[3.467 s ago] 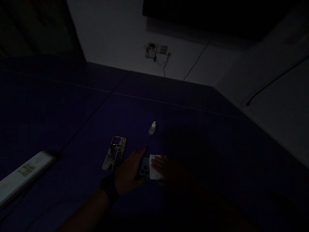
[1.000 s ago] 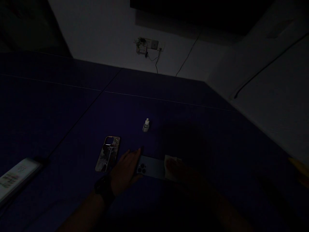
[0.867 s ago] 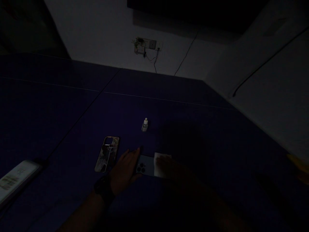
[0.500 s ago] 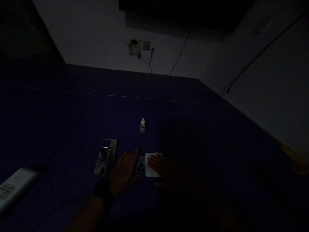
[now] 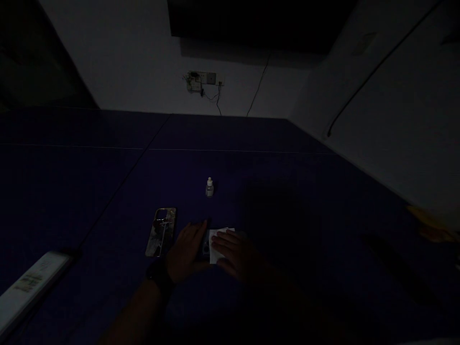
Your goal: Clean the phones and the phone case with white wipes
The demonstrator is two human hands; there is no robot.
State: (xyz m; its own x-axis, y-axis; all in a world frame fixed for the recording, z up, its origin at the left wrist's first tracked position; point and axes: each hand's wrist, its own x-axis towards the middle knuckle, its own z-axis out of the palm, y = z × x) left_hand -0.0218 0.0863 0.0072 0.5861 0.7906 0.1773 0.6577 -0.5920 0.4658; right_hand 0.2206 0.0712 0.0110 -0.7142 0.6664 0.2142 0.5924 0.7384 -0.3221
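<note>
Dark, round-lensed phone (image 5: 205,238), mostly hidden, flat on blue surface (image 5: 251,165); held at lens end by left hand (image 5: 183,251); overlain by white cloth (image 5: 213,257) under right hand (image 5: 235,254), flat-fingered, of indeterminable grip.

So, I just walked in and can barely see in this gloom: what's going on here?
A person's left hand is spread around the camera end of a phone, and their right hand rests on a white cloth laid over it. A phone case lies separately to the left, and a small bottle stands beyond the hands.
</note>
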